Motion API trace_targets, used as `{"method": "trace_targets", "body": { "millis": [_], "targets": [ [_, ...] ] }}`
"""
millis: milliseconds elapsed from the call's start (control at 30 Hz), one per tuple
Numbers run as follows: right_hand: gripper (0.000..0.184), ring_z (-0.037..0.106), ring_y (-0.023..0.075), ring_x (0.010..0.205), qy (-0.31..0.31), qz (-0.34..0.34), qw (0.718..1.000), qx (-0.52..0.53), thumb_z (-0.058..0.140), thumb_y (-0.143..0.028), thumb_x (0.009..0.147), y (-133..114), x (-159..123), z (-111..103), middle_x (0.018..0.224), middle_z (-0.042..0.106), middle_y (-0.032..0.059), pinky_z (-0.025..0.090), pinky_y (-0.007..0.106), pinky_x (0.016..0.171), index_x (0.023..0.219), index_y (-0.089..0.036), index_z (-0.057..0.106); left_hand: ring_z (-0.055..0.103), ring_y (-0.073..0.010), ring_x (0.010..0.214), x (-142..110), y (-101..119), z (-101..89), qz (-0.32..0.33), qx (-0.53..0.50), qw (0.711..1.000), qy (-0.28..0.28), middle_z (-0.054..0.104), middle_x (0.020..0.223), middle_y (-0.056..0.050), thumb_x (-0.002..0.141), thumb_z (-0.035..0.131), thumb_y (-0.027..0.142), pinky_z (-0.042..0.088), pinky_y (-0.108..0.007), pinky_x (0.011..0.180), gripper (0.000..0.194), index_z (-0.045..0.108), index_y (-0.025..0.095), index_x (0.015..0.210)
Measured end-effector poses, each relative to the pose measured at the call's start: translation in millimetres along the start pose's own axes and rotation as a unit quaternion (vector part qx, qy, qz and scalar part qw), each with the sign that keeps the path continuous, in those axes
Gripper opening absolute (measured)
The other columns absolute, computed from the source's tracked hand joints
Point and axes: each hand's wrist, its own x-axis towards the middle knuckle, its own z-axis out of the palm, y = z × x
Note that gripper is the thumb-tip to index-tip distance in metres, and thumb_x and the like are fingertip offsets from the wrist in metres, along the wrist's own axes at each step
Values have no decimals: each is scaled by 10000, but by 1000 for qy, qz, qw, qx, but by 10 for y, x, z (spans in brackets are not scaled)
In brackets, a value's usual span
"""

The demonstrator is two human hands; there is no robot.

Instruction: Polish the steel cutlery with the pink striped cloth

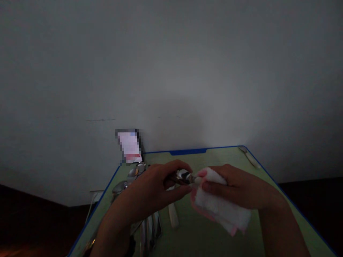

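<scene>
My left hand [158, 185] is closed around a shiny metal spoon [183, 177], held just above the green board [203, 232]. My right hand [235, 185] pinches a white cloth with a pink edge [219, 207] against the spoon's end. The two hands meet at the middle of the board. Most of the spoon is hidden by my fingers and the cloth.
Several more metal spoons [128, 182] lie along the board's left side, their handles running toward me. A single utensil [249, 157] rests at the board's far right corner. A white-handled item [173, 214] lies under my hands. A blurred card [129, 146] leans on the grey wall.
</scene>
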Motion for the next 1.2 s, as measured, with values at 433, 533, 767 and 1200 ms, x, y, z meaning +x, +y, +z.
{"method": "trace_targets", "body": {
  "millis": [433, 533, 767, 1200],
  "targets": [
    [228, 576, 152, 761, 129, -48, 984, -113, 568, -389, 786, -100, -127, 12, 875, 654, 0, 414, 249, 672, 946, -240, 635, 625, -136, 673, -90, 105, 34, 6, -78, 997, 30, 672, 776, -1, 787, 567, 286, 462, -197, 577, 327, 518, 246, 1108],
    [203, 577, 161, 823, 154, -57, 978, -131, 574, -334, 789, -111, -135, 34, 936, 654, -6, 412, 268, 727, 972, -265, 627, 605, -132, 633, -89, 94, 36, -2, -35, 999, -9, 661, 732, 1, 832, 500, 332, 437, -200, 550, 254, 553, 232, 1060],
    [328, 568, 181, 904, 173, -65, 972, -146, 632, -337, 736, -158, -199, 15, 1038, 631, 7, 411, 290, 785, 1056, -276, 590, 577, -136, 691, -60, 151, 8, 40, 23, 999, 1, 638, 786, -6, 856, 465, 340, 428, -222, 622, 214, 634, 221, 912],
    [236, 565, 120, 791, 123, -21, 984, -130, 551, -405, 801, -258, -259, -22, 904, 645, -43, 399, 247, 703, 989, -269, 594, 573, -115, 766, -81, 136, 15, 68, 77, 994, 42, 616, 885, 27, 791, 584, 292, 454, -226, 676, 229, 543, 273, 1015]
  ]
}}
